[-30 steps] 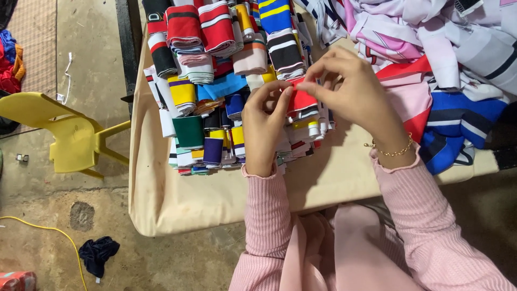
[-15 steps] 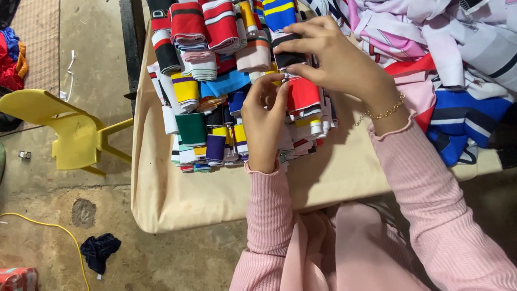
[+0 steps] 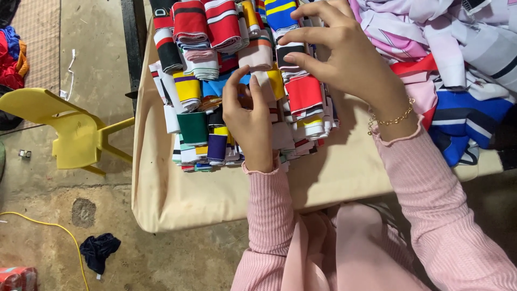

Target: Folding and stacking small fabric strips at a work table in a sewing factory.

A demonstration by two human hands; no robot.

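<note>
A stack of folded, striped knit fabric strips (image 3: 204,81) in red, black, yellow, green and purple lies on a table covered in beige cloth (image 3: 215,199). My left hand (image 3: 249,126) rests on the front of the stack, its thumb and fingers apart and pressed against the folded pieces. Further back, my right hand (image 3: 347,59), with a gold bracelet on the wrist, pinches a black-and-white striped folded strip (image 3: 291,52) at the top of the stack. Both arms are in pink ribbed sleeves.
A heap of loose pink, white, blue and red fabric (image 3: 458,59) covers the table's right side. On the concrete floor to the left are a yellow plastic chair (image 3: 70,129), a yellow cable (image 3: 54,229), a dark rag (image 3: 98,250) and bright cloths (image 3: 11,54).
My right hand has moved away from my left hand and up toward the back of the stack, carrying the black-and-white strip. My left hand stays on the pile.
</note>
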